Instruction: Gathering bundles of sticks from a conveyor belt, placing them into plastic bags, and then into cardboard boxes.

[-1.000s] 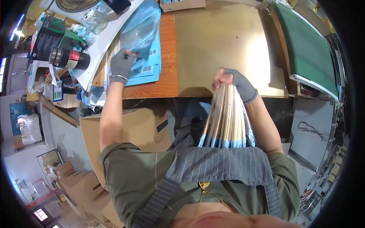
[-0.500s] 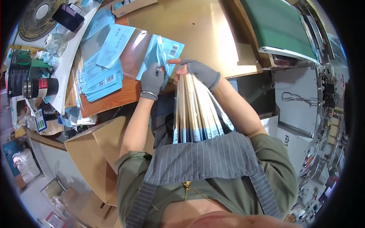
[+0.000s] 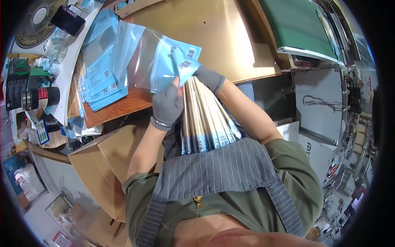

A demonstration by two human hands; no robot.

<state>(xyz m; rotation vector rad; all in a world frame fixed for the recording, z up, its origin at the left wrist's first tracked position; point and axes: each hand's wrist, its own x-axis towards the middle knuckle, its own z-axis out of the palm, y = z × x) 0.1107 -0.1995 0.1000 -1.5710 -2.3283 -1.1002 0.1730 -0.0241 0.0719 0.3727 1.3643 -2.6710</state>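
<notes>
Left hand (image 3: 166, 106) pinches the blue-and-clear bag (image 3: 158, 61) at its 5 o'clock corner; right hand (image 3: 209, 78), fingers wrapped, grips the chopstick bundle (image 3: 203, 119).

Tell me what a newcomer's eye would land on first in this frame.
Probably the fanned stack of flat packets at the centre, propped on the striped apron and gripped at its top by the gloved right hand. The gloved left hand pinches a clear-and-blue bag just above it, over the wooden worktable. To the left, more blue bags lie piled, with a dark cylindrical flask near the edge.
</notes>
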